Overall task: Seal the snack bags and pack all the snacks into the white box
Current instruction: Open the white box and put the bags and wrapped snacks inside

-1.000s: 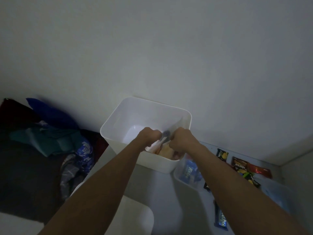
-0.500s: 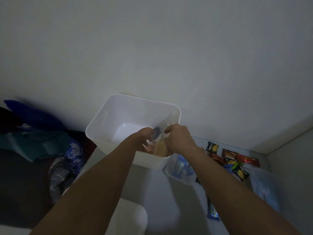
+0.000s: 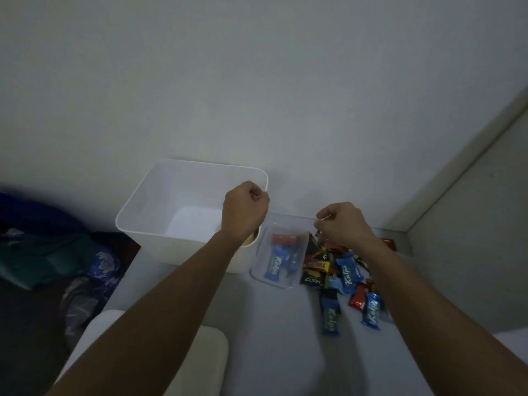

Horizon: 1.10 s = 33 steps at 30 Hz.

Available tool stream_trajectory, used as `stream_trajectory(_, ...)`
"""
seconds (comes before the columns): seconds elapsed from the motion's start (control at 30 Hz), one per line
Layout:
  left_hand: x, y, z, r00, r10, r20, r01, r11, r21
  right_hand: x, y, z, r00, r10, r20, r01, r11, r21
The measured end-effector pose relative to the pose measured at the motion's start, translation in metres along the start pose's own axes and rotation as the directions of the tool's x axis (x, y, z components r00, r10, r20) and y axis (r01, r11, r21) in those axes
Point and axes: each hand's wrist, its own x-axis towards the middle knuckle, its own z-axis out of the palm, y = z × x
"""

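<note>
Nearest the camera, two bare forearms are reaching out over the pale table (image 3: 271,352). Loose wrapped snacks (image 3: 343,281) are lying in a heap on the table under the right forearm, blue, red and dark wrappers mixed together, some overlapping. Just left of the heap, a clear snack bag (image 3: 281,260) is lying flat on the table with a red packet and blue packets inside it; I cannot tell whether its top is sealed. Further out, the right hand (image 3: 341,224) is hovering above the far end of the heap with its fingers curled under; whether it is pinching anything cannot be told. The left hand (image 3: 245,212) is hanging over the near right corner of the white box (image 3: 137,218), fingers curled in with nothing visible in them. The white box is standing on the table against the wall (image 3: 257,81), just left of the clear snack bag, and something yellowish is showing inside it below the left wrist.
</note>
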Motion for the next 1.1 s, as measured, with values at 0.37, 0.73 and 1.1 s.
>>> stream_trajectory(0.37, -0.092, 0.005, 0.093, 0.929, 0.054, 0.365, -0.076, 0.996, 0.046, -0.048, 0.139, -0.049, 0.957, 0.273, -0.102, -0.285, 0.95, -0.129)
stream_trajectory(0.73, -0.146, 0.013, 0.173, 0.714, -0.177, 0.677, 0.066, 0.98, 0.187, -0.07, 0.222, -0.04, 0.913, 0.399, -0.086, -0.408, 0.88, -0.242)
stream_trajectory(1.1, -0.17, 0.049, 0.223, 0.585, -0.215, 0.782, 0.301, 0.953, 0.036, -0.065, 0.248, -0.03, 0.847, 0.507, -0.162, -0.491, 0.862, 0.127)
